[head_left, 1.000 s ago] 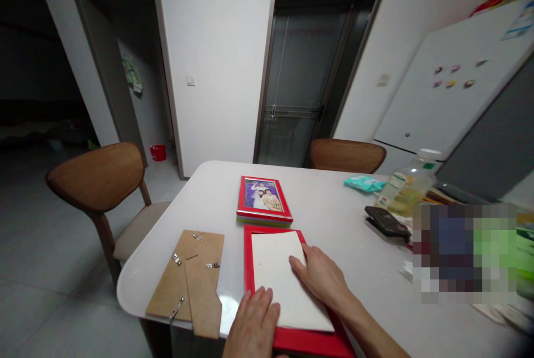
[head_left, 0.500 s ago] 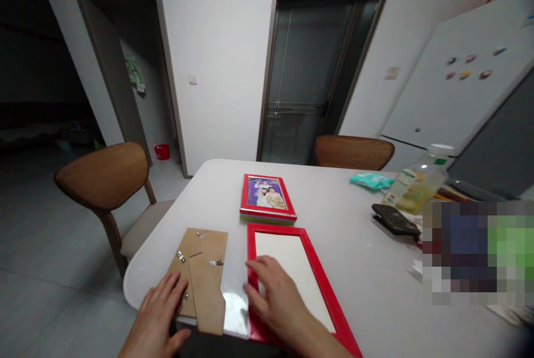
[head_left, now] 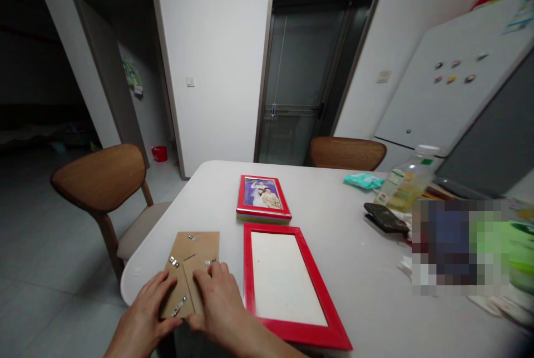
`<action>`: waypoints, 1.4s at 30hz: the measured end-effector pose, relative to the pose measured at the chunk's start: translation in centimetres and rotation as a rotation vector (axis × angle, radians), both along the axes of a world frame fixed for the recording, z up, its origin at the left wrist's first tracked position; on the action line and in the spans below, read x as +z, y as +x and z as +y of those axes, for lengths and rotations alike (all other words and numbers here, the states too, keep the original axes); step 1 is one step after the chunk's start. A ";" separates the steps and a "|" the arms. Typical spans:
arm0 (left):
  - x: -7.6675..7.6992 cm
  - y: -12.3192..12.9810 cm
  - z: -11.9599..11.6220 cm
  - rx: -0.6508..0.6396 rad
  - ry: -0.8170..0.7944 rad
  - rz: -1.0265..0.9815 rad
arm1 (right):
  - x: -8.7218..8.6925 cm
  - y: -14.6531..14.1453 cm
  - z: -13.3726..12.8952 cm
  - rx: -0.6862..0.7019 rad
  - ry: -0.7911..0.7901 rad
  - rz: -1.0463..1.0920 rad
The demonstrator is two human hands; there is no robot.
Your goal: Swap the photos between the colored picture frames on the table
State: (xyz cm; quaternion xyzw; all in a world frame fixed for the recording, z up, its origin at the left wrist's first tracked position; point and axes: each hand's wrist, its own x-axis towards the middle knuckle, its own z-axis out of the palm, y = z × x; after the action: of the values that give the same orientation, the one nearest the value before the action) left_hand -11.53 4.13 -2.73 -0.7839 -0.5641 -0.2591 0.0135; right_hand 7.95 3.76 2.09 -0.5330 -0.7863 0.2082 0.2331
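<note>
A brown picture frame backing board (head_left: pixel 198 241) with metal clips lies near the table's front left. My left hand (head_left: pixel 146 305) grips its left edge, fingers on top and thumb at the near edge. On the right side, my right hand (head_left: pixel 221 297) holds the same board, its fingers over the stand flap and its thumb close to the left one. Just right of it lies a red picture frame (head_left: pixel 306 255) with a plain white panel inside. Beyond that frame is a small stack topped by a red framed photo (head_left: pixel 262 195).
The white table (head_left: pixel 325 196) carries a teal packet (head_left: pixel 364 181), a bottle of yellowish liquid (head_left: pixel 406 180) and a black object (head_left: pixel 386 217) at right. Wooden chairs stand left (head_left: pixel 100 177) and at the far side (head_left: pixel 348 152). A blurred patch hides some items.
My right hand has left the red frame and moved left onto the backing board. My left hand has closed on the board's edge. The board has shifted slightly left in view.
</note>
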 end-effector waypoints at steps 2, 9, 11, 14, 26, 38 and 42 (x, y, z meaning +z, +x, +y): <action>0.4 0.4 -0.3 -0.004 0.034 -0.020 | 0.7 0.6 -0.2 0.015 -0.015 0.088; 4.7 7.7 -2.3 -0.205 0.146 -0.083 | 3.7 8.1 -2.2 -0.038 0.010 0.269; 5.2 10.5 -2.4 -0.294 0.108 -0.089 | 3.6 11.1 -2.8 -0.075 -0.038 0.244; 5.1 14.0 -2.2 -0.370 0.009 -0.083 | 2.7 14.8 -3.4 -0.163 -0.070 0.188; 4.9 17.4 -1.5 -0.376 -0.346 0.017 | -1.5 17.2 -2.6 -0.230 0.145 -0.091; 4.9 17.0 -1.6 -0.449 -0.422 -0.005 | -1.1 17.6 -0.2 -0.369 0.215 -0.278; 4.4 17.1 -1.6 -0.419 -0.416 -0.025 | -1.2 17.5 0.3 -0.356 0.201 -0.245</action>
State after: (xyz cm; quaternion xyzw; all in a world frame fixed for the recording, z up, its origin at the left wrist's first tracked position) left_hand 5.60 2.54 1.70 -0.8659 -0.4312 -0.1449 -0.2082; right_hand 25.47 4.03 0.90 -0.6584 -0.7193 0.0181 0.2209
